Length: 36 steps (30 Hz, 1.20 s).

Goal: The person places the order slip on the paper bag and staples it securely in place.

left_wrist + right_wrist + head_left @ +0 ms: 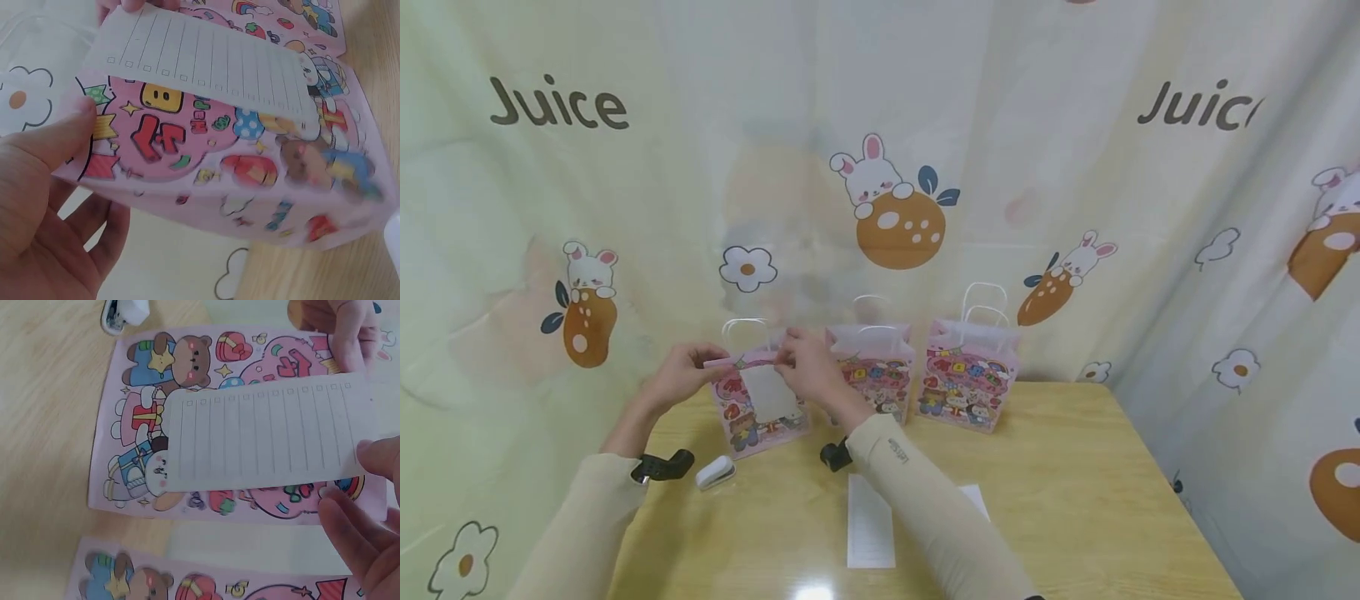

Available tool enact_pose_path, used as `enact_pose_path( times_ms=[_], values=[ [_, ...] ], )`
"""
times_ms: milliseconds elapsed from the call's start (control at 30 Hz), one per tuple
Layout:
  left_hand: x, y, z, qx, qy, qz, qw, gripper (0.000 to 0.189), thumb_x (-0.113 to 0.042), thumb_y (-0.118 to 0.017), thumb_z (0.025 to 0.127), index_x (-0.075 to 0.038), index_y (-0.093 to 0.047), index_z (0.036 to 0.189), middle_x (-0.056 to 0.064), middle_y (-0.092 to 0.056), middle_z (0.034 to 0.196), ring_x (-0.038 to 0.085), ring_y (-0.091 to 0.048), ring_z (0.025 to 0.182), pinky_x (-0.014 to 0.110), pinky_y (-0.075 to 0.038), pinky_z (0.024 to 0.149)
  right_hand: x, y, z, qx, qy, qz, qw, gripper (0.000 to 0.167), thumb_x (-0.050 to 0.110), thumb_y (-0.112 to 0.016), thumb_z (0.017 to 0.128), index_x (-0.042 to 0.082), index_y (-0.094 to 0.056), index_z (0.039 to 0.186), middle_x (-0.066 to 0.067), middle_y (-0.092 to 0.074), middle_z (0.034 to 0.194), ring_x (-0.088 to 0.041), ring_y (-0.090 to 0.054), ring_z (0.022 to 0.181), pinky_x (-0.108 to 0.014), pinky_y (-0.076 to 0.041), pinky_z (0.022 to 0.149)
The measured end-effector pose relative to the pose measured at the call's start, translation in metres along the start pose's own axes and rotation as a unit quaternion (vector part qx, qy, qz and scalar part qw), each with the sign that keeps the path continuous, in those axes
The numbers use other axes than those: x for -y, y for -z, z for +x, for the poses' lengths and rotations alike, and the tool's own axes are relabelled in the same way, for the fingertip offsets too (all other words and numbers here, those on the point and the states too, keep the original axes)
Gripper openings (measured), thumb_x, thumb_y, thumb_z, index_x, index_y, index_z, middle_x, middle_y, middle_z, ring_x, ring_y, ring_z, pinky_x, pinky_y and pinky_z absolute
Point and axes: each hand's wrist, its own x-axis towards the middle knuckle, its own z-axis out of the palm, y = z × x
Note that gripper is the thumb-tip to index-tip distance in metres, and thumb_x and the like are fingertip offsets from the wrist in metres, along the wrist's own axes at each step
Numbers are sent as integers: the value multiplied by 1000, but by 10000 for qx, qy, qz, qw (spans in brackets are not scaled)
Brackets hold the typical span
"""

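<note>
Left hand (682,379) pinches pink bag (735,408) by top edge; right hand (814,371) grips card (771,394) against its front. Wrist views show checkbox lines (265,440); head view, plain white.

The curtain (805,125) says "Juice" in big dark letters on the left, and on the right a fold cuts it to "Juic". The pink bag (200,169) shows "Hap", with a paper (206,56) just over the rest. Small, blurry letters on the right sleeve (925,492) look like "LetsSlim".
</note>
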Motion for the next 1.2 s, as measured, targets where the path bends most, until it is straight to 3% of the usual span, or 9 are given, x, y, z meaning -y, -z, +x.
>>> enact_pose_path(
  times_ms=[67,133,367,500,533,733,800,967,1200],
  values=[
    [0,-2,0,72,-79,-34,9999,20,-14,-69,92,2,-69,103,13,-70,94,20,-66,79,33,-55,69,-4,-1,2,21,91,-223,9997,4,19,-73,89,16,-70,89,-10,-41,149,-20,-59,115,-31,-51,87],
    [0,-2,1,159,-196,-58,9997,18,-12,-67,93,3,-68,103,14,-69,93,21,-66,79,34,-55,69,-7,1,5,82,205,-500,9985,4,21,-72,89,17,-71,91,-9,-44,147,-22,-54,122,-32,-50,89],
    [-10,-1,4,330,-70,102,9994,24,-18,-63,96,3,-67,109,16,-68,102,26,-65,91,33,-53,77,-9,5,8,128,44,-964,9953,7,28,-70,91,22,-72,95,6,-56,101,-10,-56,86,-35,-47,88],
    [-17,-3,5,240,18,217,9995,31,-24,-61,98,3,-65,113,16,-68,104,25,-63,94,33,-52,78,-11,4,7,-110,-135,-889,9959,11,30,-70,90,22,-74,96,8,-55,91,-8,-54,81,-30,-46,80],
    [-18,-5,5,196,13,237,9995,32,-24,-62,98,4,-65,113,16,-68,103,25,-63,92,34,-53,77,-11,3,6,-183,-181,-888,9957,11,31,-71,90,22,-74,96,8,-55,90,-8,-54,80,-28,-46,75],
    [-16,-24,2,-251,74,457,9986,36,-26,-74,88,1,-67,111,13,-70,96,21,-65,79,33,-54,68,-12,-5,-1,-652,-198,-861,9939,9,34,-72,88,26,-74,93,12,-55,82,-6,-51,75,-38,-40,92],
    [-14,-32,0,-554,148,490,9972,36,-31,-75,87,-1,-69,107,11,-71,94,20,-65,79,30,-53,67,-12,-7,-4,-780,-106,-690,9945,8,31,-73,88,23,-74,91,11,-53,79,-6,-50,71,-32,-44,84],
    [-12,-47,0,-1214,-180,112,9924,26,-24,-71,91,2,-72,95,15,-72,87,28,-65,74,30,-53,60,-14,-14,-7,-1202,-64,-427,9918,12,30,-74,87,18,-70,87,8,-54,79,-7,-51,67,-20,-41,58],
    [-4,-48,3,-1257,-402,280,9909,24,-21,-64,96,2,-71,101,16,-72,92,28,-68,77,24,-52,62,-18,-10,-5,-990,-202,-135,9948,24,38,-72,88,16,-71,97,5,-60,90,-9,-56,77,-19,-44,65]
  ],
)
